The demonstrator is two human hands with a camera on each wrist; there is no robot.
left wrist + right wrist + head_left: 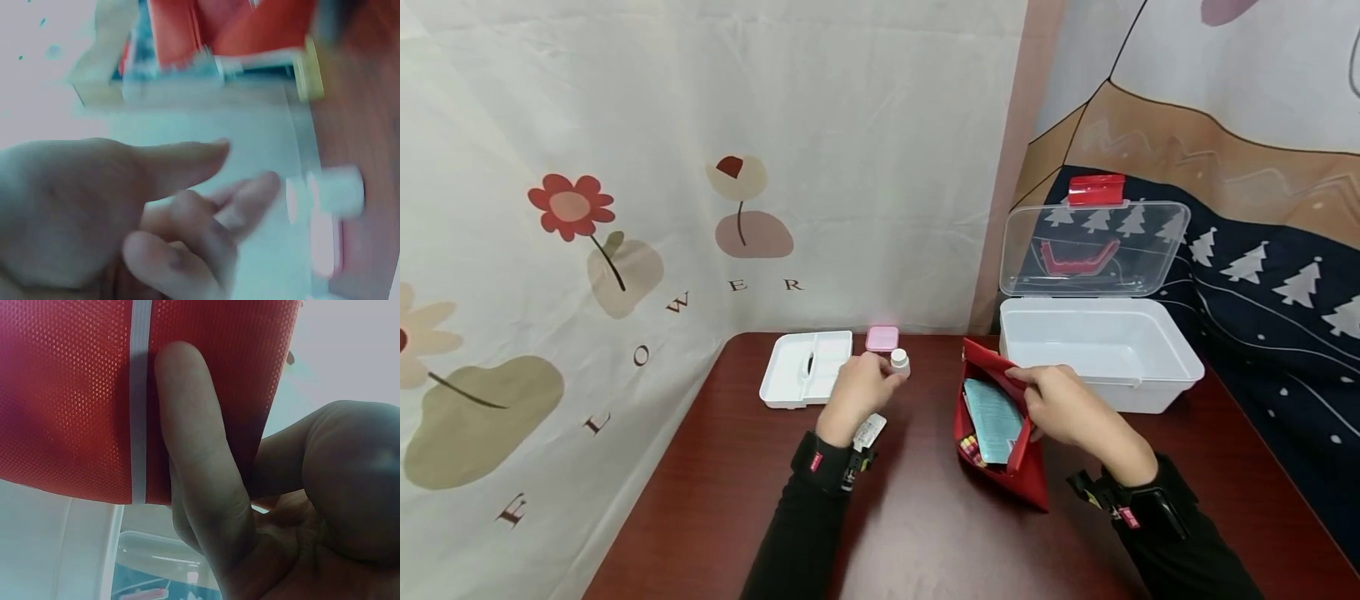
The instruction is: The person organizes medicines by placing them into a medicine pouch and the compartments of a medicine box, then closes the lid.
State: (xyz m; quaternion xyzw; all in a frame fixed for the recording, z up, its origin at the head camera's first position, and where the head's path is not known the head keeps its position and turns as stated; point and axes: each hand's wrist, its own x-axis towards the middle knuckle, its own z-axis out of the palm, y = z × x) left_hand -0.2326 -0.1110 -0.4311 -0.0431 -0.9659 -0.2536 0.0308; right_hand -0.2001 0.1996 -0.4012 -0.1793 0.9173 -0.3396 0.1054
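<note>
My left hand (859, 390) reaches over the table beside a small white bottle (900, 364) with a white cap. In the left wrist view its thumb and fingers are apart with nothing between them, and the bottle (340, 192) stands just beyond the fingertips. My right hand (1063, 404) pinches the edge of a red fabric pouch (1032, 477) and holds it open. Inside the pouch lie a light-blue packet (995, 421) and several small yellow-and-red pieces. The right wrist view shows a finger (190, 406) along the pouch's outside, next to a pale stripe.
Left of the bottle lies a white compartment case (786, 367); a small pink box (882, 338) sits behind it. A white-silver packet (869, 432) lies by my left wrist. At the back right stands a white box (1105, 387), its clear lid (1030, 250) raised.
</note>
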